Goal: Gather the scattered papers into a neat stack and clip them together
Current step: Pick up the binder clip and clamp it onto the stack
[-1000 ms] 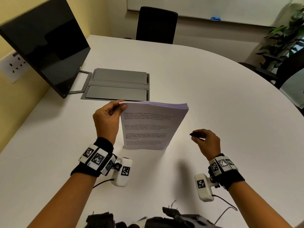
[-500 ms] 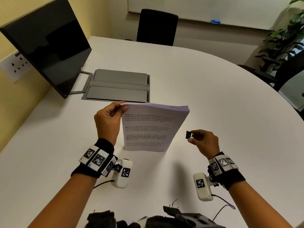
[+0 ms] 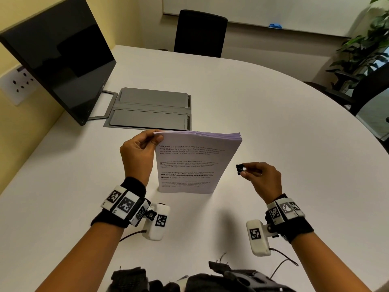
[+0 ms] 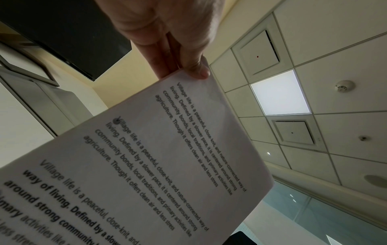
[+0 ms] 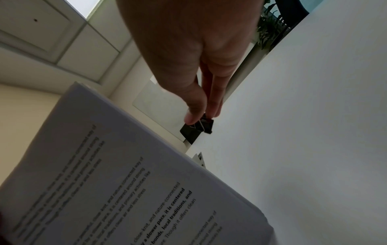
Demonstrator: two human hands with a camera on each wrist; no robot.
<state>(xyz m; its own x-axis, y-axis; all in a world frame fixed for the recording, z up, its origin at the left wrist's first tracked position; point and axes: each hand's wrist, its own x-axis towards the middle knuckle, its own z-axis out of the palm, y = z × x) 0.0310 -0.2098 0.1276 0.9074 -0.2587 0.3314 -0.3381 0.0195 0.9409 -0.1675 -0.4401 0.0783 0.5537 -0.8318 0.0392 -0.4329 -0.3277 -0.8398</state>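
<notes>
Both grips occupied: left hand (image 3: 137, 152) pinches upright paper stack (image 3: 193, 165) on bench (image 3: 273, 123); right hand (image 3: 262, 178) pinches binder clip (image 3: 239, 169).

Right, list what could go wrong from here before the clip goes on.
1. The left hand pinches only one top corner of the paper stack, which stands on edge on the table; the sheets could fan or slide.
2. The right hand holds the binder clip by fingertips; it might slip or bite crooked.

Left wrist view cuts off the paper stack (image 4: 159, 165); its lower text is blurred.
</notes>
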